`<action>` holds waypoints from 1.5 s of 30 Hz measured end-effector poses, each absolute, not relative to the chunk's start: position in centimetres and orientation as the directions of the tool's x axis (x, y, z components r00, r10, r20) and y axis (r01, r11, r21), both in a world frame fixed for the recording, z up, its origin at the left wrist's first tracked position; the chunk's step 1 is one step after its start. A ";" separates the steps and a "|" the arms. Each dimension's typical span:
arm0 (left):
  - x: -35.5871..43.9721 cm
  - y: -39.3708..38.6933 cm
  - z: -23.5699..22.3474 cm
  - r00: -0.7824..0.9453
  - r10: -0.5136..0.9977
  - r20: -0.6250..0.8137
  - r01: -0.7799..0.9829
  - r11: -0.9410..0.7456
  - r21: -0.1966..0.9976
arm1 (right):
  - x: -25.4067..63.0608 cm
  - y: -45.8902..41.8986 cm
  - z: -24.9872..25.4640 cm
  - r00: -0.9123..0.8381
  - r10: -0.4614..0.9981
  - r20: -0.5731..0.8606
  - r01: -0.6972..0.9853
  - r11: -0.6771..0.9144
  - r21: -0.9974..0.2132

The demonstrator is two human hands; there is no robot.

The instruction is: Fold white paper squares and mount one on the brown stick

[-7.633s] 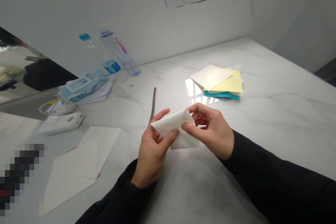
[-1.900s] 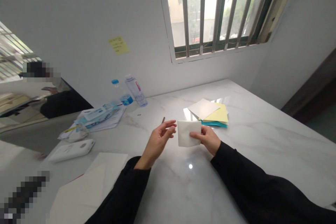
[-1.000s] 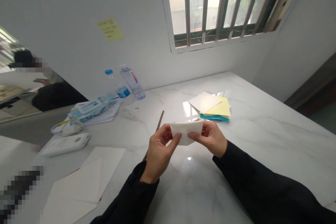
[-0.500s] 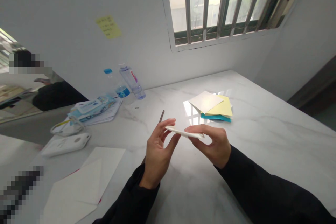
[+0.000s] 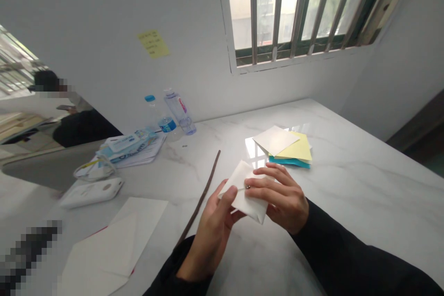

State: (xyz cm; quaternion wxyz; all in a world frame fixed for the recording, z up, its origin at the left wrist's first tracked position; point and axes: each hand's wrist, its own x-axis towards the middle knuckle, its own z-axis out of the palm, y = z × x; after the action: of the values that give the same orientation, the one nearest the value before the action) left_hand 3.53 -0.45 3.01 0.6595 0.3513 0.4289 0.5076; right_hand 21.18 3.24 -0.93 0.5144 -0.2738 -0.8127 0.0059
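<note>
Between my hands, above the tabletop, is a small piece of folded white paper (image 5: 251, 206), its layered faces and a pointed lower corner turned up towards me. My left hand (image 5: 217, 219) pinches its left edge, thumb on top and the other fingers behind. My right hand (image 5: 282, 196) grips the right side, fingers laid across the top face; its thumb is mostly hidden. A small shiny spot shows at one right fingertip, too small to name. A thin brown stick (image 5: 201, 201) lies on the table just left of my left hand.
Square sheets of coloured paper (image 5: 294, 148) lie beyond my right hand. At left are large white sheets (image 5: 100, 254), a white device (image 5: 92, 193), a cable (image 5: 95, 169) and a wipes pack (image 5: 126, 145). Two plastic bottles (image 5: 180, 111) stand by the wall. A person (image 5: 81, 120) sits beyond the partition.
The folded paper has turned from edge-on to face-up and come lower. My right fingers have moved from pinching its edge to lying across its top; my left thumb now presses on top.
</note>
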 end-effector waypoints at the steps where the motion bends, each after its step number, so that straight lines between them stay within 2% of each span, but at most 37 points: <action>1: 3.6 -0.4 2.9 0.092 0.972 -0.217 -0.354 0.236 0.905 | 21.1 3.2 -1.0 -0.345 0.449 0.824 0.441 0.853 -0.280; 6: 3.3 0.2 2.4 -0.019 0.977 -0.213 -0.297 0.198 0.934 | 21.1 3.1 -0.5 -0.456 0.466 0.758 0.424 0.863 -0.276; 9: 3.1 0.4 2.4 -0.029 0.979 -0.203 -0.292 0.186 0.938 | 21.4 2.7 0.5 -0.460 0.512 0.726 0.383 0.852 -0.358; 11: 3.1 0.5 2.4 -0.034 0.979 -0.203 -0.294 0.185 0.938 | 21.5 2.4 1.0 -0.389 0.551 0.738 0.330 0.832 -0.447; 14: 2.9 0.5 2.2 -0.005 0.980 -0.198 -0.269 0.189 0.945 | 21.6 2.6 0.9 -0.172 0.683 0.710 0.258 0.727 -0.636; 17: 2.5 0.7 1.8 0.067 0.982 -0.176 -0.247 0.187 0.951 | 21.5 3.2 0.4 -0.061 0.878 0.475 0.097 0.479 -0.872; 20: 1.9 0.9 1.3 0.130 0.979 -0.160 -0.277 0.191 0.942 | 21.4 3.7 0.0 -0.167 0.961 0.220 -0.058 0.213 -0.975; 22: 1.7 1.1 0.9 0.158 0.974 -0.162 -0.300 0.204 0.932 | 21.2 3.7 0.0 -0.256 0.958 0.132 -0.126 0.102 -0.987; 25: 1.5 1.3 0.5 0.183 0.969 -0.164 -0.325 0.218 0.920 | 21.0 3.3 0.2 -0.337 0.936 0.101 -0.175 0.043 -0.984; 34: 1.4 1.4 0.1 0.294 0.953 -0.074 -0.401 0.193 0.895 | 20.9 2.8 1.1 -0.230 0.958 0.171 -0.105 0.150 -0.983; 45: 1.6 1.4 0.3 0.251 0.956 -0.155 -0.389 0.247 0.887 | 20.7 2.1 1.5 -0.188 0.955 0.231 -0.019 0.232 -0.973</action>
State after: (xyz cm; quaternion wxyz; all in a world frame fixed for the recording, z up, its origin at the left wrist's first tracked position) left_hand 1.61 1.36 0.30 0.6948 0.3776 0.3748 0.4839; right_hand 20.73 2.11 1.49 0.5044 -0.3891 -0.6012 0.4824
